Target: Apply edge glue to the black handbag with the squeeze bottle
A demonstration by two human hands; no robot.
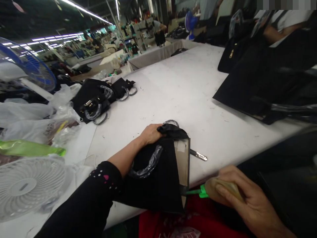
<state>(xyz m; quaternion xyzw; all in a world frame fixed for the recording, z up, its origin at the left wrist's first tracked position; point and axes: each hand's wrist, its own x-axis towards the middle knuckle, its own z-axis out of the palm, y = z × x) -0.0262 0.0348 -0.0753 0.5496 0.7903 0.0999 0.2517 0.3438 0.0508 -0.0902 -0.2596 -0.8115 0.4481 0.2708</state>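
The black fabric handbag [158, 178] with a plastic-wrapped loop handle lies at the near edge of the long white worktable [198, 86], just right of centre in my view, its stiff brown-lined end panel [183, 165] turned to the right and its body overhanging the edge toward me. Starting on the left, my left hand [150, 134] comes in from the near left along a black sleeve and rests curled on the far top corner of the bag, fingers closed over the bunched black fabric there, pinning it down. Moving right, a small metal blade-like tool [198, 154] lies flat on the table just beyond the end panel, pointing away to the right. Further right and nearer, my right hand [237, 195] is closed around a green-handled tool [199, 191], wrapped in something pale; its green tip points left, straight at the lower edge of that end panel and almost touching it. So the bag lies to the left of the right hand, its long axis running near to far, and the right hand is the nearer one to the open panel. I cannot tell what the tool's working end is.
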